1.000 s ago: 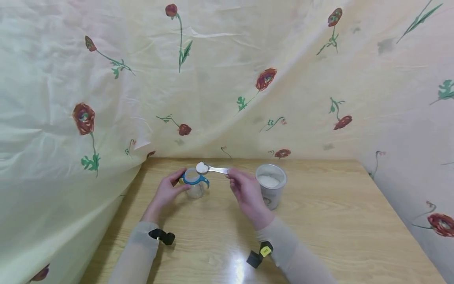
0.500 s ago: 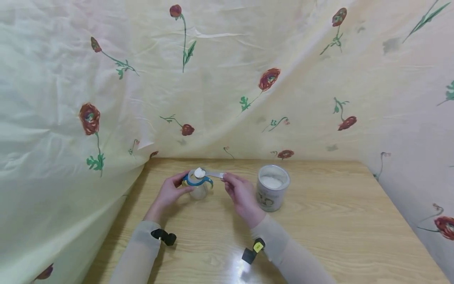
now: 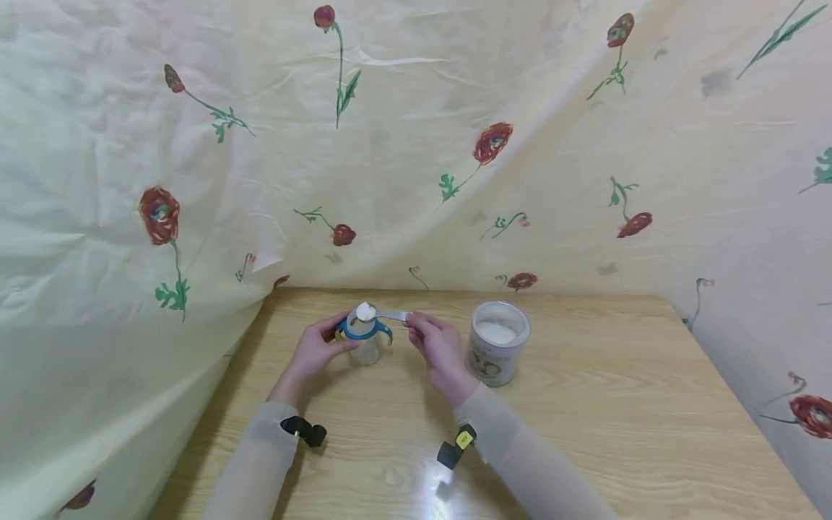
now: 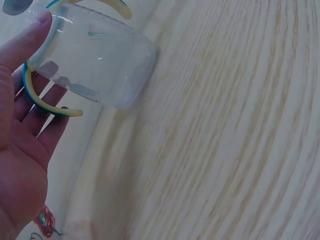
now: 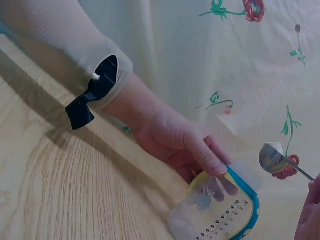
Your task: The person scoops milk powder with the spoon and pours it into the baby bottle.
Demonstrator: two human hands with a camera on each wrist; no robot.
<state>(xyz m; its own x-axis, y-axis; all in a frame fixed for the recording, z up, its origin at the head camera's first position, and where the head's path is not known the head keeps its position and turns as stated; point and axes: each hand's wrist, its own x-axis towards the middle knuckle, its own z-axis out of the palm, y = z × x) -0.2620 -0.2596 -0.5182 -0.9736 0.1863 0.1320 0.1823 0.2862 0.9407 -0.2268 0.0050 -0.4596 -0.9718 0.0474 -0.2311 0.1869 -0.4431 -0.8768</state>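
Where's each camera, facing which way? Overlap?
Head: head-worn, forward and down on bottle, spoon, tin; left hand, right hand, both forearms.
Left wrist: worn there, faces bottle and table; left hand only.
Right wrist: worn there, faces bottle and spoon; left hand, forearm, bit of right hand.
Shared, head and right wrist: bottle, spoon, left hand.

Poppy-print curtain (image 3: 416, 180), pale wood table (image 3: 624, 419)

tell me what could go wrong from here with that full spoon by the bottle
The powder is heaped on the spoon, so a slight tilt might spill some on the table. The right grip has the spoon by its handle, so a wobble could drop powder outside the bottle. If the left grip slackened, a knock might shift the bottle.
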